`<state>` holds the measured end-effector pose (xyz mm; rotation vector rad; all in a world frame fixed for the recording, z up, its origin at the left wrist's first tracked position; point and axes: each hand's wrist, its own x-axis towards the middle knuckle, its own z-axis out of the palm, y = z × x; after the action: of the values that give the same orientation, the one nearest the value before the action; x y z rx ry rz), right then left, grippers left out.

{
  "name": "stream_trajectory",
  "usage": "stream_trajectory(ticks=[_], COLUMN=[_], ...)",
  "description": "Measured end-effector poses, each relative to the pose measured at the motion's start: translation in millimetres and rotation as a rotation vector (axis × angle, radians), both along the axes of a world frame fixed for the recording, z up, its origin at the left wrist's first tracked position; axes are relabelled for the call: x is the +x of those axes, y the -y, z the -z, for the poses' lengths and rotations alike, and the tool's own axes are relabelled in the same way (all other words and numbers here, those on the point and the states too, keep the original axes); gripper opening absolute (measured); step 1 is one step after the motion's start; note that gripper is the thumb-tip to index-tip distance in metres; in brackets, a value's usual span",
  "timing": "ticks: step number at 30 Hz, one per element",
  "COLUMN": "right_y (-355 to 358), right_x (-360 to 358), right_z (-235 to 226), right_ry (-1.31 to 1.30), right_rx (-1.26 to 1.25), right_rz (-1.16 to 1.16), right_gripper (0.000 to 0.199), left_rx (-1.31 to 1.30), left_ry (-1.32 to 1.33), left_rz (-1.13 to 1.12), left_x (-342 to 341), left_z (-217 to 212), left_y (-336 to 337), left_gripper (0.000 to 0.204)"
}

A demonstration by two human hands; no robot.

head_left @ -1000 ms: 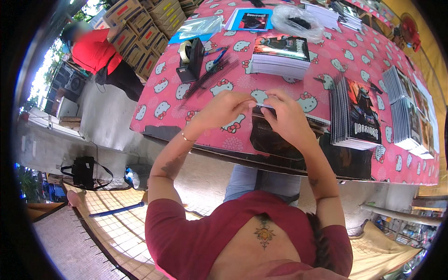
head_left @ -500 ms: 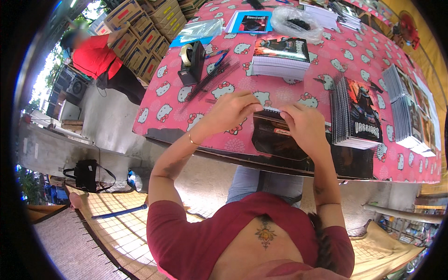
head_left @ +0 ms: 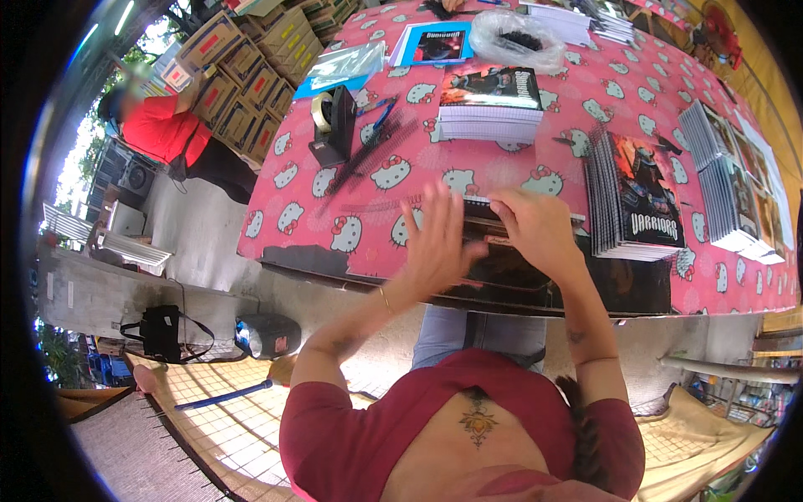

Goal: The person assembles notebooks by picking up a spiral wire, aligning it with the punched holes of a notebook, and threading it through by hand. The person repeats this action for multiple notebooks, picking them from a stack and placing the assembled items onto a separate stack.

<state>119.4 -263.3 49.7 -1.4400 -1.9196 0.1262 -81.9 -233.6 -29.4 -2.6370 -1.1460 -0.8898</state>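
A dark-covered notebook (head_left: 506, 272) lies at the table's near edge, partly hidden under my hands. Along its far side runs a black binding coil (head_left: 478, 202). My right hand (head_left: 539, 230) has its fingers curled and pressed together on that bound edge. Flat over the notebook's left end is my left hand (head_left: 439, 238), fingers stretched out and holding nothing. To the right stands a stack of coil-bound notebooks (head_left: 636, 197) with red and black covers. Beyond my hands is a pile of unbound book blocks (head_left: 489, 105) with a similar cover on top.
A black tape dispenser (head_left: 332, 125) and loose black coils (head_left: 372, 155) lie to the left. Farther back are a plastic bag of coils (head_left: 519, 42) and blue sheets (head_left: 335, 79). More notebooks (head_left: 736, 188) sit far right. A person in red (head_left: 167, 125) stands by stacked cartons (head_left: 242, 84).
My left hand has let go of the bound edge, opened its fingers and come down flat over the notebook. The right hand stays at the edge.
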Motion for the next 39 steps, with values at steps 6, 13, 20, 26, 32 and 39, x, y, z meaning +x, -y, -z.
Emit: stream_trajectory(ticks=[6, 13, 20, 26, 32, 39], right_y=[11.7, 12.6, 5.7, 7.3, 35.0, 27.9], right_x=[6.8, 21.3, 20.1, 16.0, 48.6, 45.9], right_z=[-0.1, 4.4, 5.4, 6.9, 21.5, 74.8], right_ry=[0.140, 0.142, 0.083, 0.101, -0.562, -0.893], right_rx=[0.180, -0.023, -0.002, -0.010, 0.140, -0.138], right_rz=[0.022, 0.006, -0.018, 0.030, 0.020, -0.035], right_gripper=[0.021, 0.025, 0.026, 0.036, 0.050, 0.022], left_rx=[-0.029, 0.062, 0.169, -0.038, 0.057, 0.063], left_ry=[-0.198, -0.338, -0.239, -0.232, -0.279, -0.335], left_rz=[0.033, 0.024, 0.015, 0.118, 0.378, 0.318], left_x=[-6.2, 11.6, 23.6, 29.8, 14.6, 16.6], left_z=[10.2, -36.0, -49.6, -44.1, -10.2, -0.8], left_y=[4.0, -24.5, -45.0, -21.8, 28.2, 15.3], left_gripper=[0.094, 0.093, 0.090, 0.090, 0.090, 0.085])
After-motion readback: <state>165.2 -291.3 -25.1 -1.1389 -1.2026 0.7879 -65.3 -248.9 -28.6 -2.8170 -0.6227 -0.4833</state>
